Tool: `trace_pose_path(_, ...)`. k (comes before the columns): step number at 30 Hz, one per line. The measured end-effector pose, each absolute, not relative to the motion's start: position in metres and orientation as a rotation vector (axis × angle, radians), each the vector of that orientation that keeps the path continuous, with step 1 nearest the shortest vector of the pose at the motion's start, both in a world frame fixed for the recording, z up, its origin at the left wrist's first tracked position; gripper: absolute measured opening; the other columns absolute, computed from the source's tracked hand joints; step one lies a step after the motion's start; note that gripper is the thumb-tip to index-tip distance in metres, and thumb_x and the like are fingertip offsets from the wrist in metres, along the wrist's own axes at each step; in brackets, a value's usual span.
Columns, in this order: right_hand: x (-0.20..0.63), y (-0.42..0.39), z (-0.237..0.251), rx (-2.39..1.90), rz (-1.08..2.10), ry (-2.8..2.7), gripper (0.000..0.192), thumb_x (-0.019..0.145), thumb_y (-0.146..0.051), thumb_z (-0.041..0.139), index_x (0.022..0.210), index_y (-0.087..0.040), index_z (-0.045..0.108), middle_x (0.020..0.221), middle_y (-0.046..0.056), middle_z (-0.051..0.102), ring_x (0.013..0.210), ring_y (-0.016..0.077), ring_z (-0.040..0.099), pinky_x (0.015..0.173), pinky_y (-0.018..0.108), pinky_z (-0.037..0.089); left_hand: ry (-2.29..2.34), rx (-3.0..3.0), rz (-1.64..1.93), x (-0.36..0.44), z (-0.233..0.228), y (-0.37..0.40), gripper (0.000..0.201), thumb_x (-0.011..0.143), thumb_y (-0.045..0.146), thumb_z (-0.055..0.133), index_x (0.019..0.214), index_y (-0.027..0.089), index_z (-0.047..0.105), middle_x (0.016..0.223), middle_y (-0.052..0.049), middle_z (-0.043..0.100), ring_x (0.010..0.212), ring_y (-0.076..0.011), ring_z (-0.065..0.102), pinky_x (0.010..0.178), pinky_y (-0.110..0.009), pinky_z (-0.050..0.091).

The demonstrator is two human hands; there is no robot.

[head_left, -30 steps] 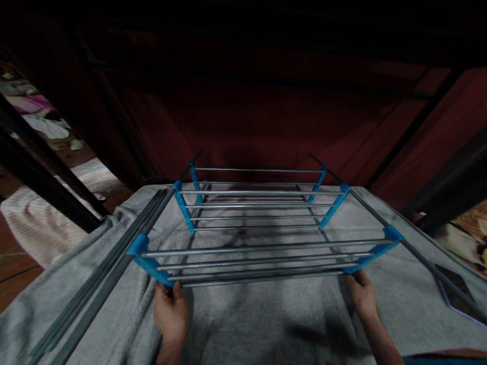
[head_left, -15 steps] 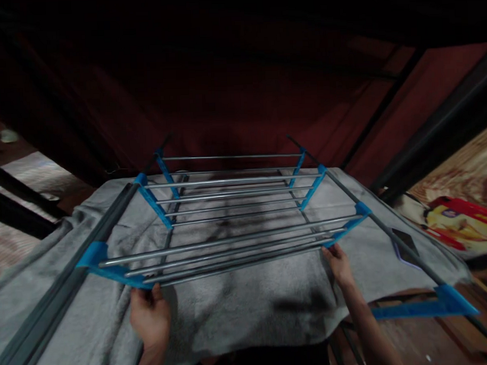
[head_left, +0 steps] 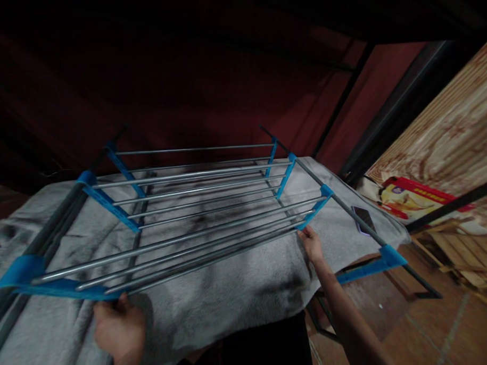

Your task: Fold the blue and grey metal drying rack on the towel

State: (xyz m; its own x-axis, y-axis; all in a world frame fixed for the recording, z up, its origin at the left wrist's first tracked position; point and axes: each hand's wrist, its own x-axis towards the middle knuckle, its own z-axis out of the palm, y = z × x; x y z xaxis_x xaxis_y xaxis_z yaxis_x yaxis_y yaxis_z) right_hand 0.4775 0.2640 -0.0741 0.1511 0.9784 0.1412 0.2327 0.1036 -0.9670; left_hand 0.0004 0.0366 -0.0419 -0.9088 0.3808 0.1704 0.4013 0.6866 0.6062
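Note:
A rack of grey metal tubes (head_left: 181,238) with blue plastic brackets lies across a grey cloth (head_left: 231,294). My left hand (head_left: 121,326) is closed on the lower end of the near left bracket (head_left: 67,290), its thumb by the tube ends. At the other side, my right hand (head_left: 310,245) pinches the lower tip of the near right bracket (head_left: 314,207). Several tubes run between these two brackets. Behind them, more tubes join the farther bracket pairs. Another blue bracket (head_left: 368,268) sticks out on the right pole, with no tubes in it.
A phone (head_left: 364,215) lies on the cloth, partly behind the rack's right pole. Farther right are a red and yellow package (head_left: 419,195) and wooden slats (head_left: 461,252) over a tiled floor. A dark red curtain (head_left: 209,109) hangs behind, with dark frame bars at the right.
My view has turned to the right, so the rack and both hands sit farther left in the picture. Both hands keep their hold on the same two brackets.

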Motion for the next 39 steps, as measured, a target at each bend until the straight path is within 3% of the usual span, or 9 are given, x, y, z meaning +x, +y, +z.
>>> trace_pose_path(4, 0.474, 0.264, -0.075, -1.363, 0.849, -1.285, 0.042, 0.073, -0.053, 0.064, 0.098, -0.020, 0.066, 0.098, 0.007, 0.072, 0.098, 0.0265, 0.063, 0.100, 0.045, 0.045, -2.834, -0.598, -1.076, 0.004, -0.042, 0.039, 0.039, 0.082, 0.042, 0.047, 0.106, 0.014, 0.059, 0.064, -0.005, 0.046, 0.074, -0.0362, 0.057, 0.071, -0.053, 0.048)
trace_pose_path(10, 0.472, 0.263, -0.073, -1.378, 0.829, -1.288, 0.041, 0.074, -0.054, 0.063, 0.096, -0.020, 0.067, 0.096, 0.008, 0.073, 0.095, 0.0273, 0.064, 0.099, 0.047, 0.046, -2.867, -0.600, -1.032, 0.006, -0.043, 0.037, 0.045, 0.084, 0.046, 0.044, 0.111, 0.013, 0.056, 0.068, -0.009, 0.054, 0.073, -0.0362, 0.058, 0.069, -0.052, 0.047)
trace_pose_path(16, 0.474, 0.260, -0.073, -1.367, 0.837, -1.313, 0.041, 0.074, -0.048, 0.064, 0.104, -0.021, 0.067, 0.108, 0.007, 0.072, 0.104, 0.0271, 0.063, 0.101, 0.044, 0.045, -2.923, -0.601, -0.997, 0.006, -0.041, 0.037, 0.046, 0.086, 0.045, 0.044, 0.115, 0.011, 0.055, 0.068, -0.006, 0.052, 0.068, -0.0325, 0.057, 0.067, -0.047, 0.045)
trace_pose_path(21, 0.478, 0.262, -0.072, -1.347, 0.869, -1.309, 0.049, 0.077, -0.051, 0.060, 0.112, -0.018, 0.065, 0.118, 0.010, 0.069, 0.108, 0.0275, 0.061, 0.101, 0.042, 0.043, -2.947, -0.656, -0.988, 0.012, -0.033, 0.036, 0.045, 0.093, 0.042, 0.041, 0.120, 0.009, 0.054, 0.081, -0.011, 0.061, 0.070, -0.0271, 0.057, 0.065, -0.038, 0.041)
trace_pose_path(27, 0.490, 0.271, -0.081, -1.463, 0.759, -1.416, 0.052, 0.077, -0.060, 0.057, 0.105, -0.016, 0.065, 0.101, 0.010, 0.070, 0.094, 0.0260, 0.061, 0.091, 0.040, 0.044, -2.877, -0.730, -1.013, 0.017, -0.031, 0.034, 0.040, 0.098, 0.036, 0.039, 0.124, 0.009, 0.052, 0.091, -0.012, 0.065, 0.075, -0.0238, 0.060, 0.067, -0.034, 0.038)
trace_pose_path(32, 0.492, 0.271, -0.086, -1.568, 0.603, -1.517, 0.054, 0.081, -0.061, 0.048, 0.106, -0.015, 0.062, 0.098, 0.011, 0.068, 0.091, 0.0263, 0.060, 0.087, 0.040, 0.044, -2.932, -0.631, -0.911, 0.019, -0.031, 0.036, 0.032, 0.099, 0.034, 0.040, 0.118, 0.011, 0.053, 0.084, -0.009, 0.065, 0.071, -0.0228, 0.059, 0.065, -0.033, 0.035)
trace_pose_path(39, 0.488, 0.270, -0.094, -1.622, 0.487, -1.532, 0.052, 0.083, -0.062, 0.043, 0.101, -0.016, 0.059, 0.091, 0.011, 0.065, 0.085, 0.0256, 0.059, 0.080, 0.037, 0.044, -2.913, -0.656, -0.946, 0.016, -0.034, 0.038, 0.027, 0.099, 0.028, 0.040, 0.119, 0.013, 0.053, 0.090, -0.013, 0.068, 0.073, -0.0225, 0.060, 0.066, -0.033, 0.035)
